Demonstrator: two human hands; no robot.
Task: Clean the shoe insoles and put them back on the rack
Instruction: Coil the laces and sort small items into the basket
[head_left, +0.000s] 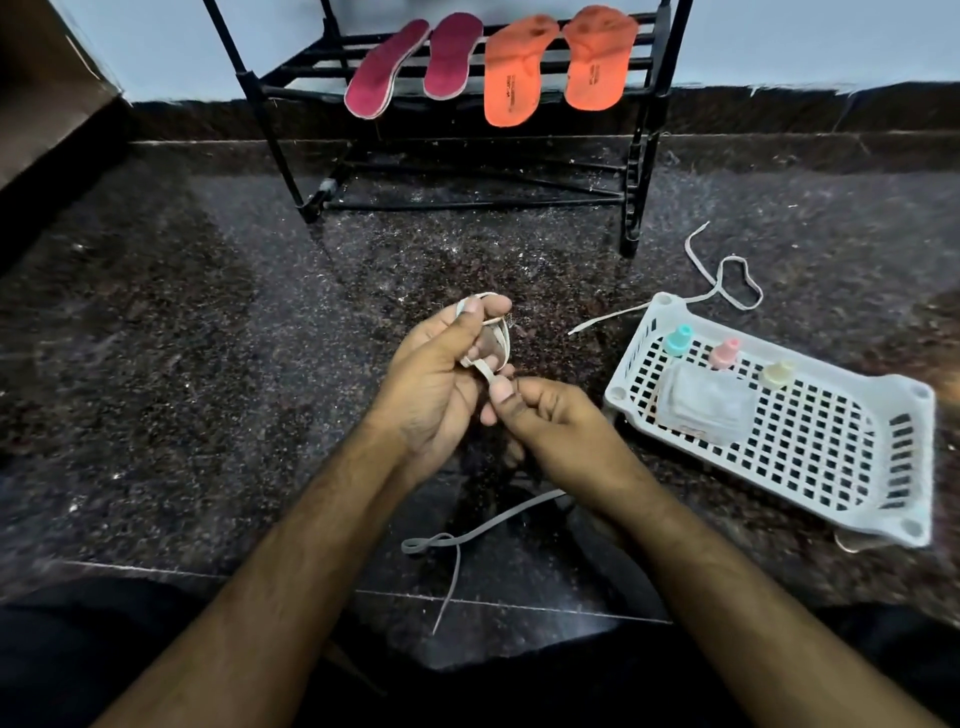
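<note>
Four insoles (485, 67) on rack (639, 171); both hands' fingers (501, 392) pinch one coiled shoelace (485, 358).

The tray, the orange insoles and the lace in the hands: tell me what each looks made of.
The white tray: apparently moulded plastic, smooth, with a regular grid of square holes. The orange insoles: probably foam under a matte, fuzzy fabric face, with printed text and darker marks at the toes. The lace: likely flat woven fabric, pale and limp, looped around the left hand and pinched by the right hand.
</note>
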